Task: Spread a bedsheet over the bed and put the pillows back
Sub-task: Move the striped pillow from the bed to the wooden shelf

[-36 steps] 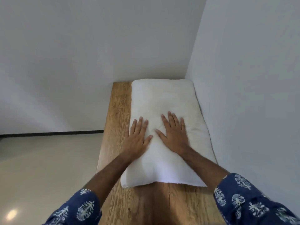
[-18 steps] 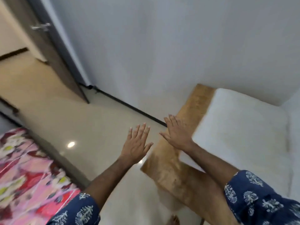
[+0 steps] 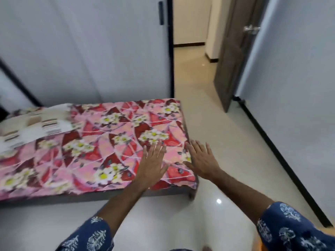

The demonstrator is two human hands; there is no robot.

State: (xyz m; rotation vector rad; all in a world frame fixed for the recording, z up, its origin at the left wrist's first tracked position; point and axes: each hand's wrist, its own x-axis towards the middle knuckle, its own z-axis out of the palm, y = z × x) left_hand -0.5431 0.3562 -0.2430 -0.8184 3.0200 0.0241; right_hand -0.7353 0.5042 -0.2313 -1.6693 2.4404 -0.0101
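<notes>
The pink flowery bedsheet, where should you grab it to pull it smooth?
Probably the pink floral bedsheet is best pinched at its near right corner, from the foot end, where its edge hangs free over the dark bed base beside the open right hand.

Head camera looks steeply down, close over bed (image 3: 101, 193) corner and floor (image 3: 208, 113)

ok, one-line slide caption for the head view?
Both open hands, left hand and right hand, reach over the pink-and-red floral bedsheet on the low bed.
</notes>
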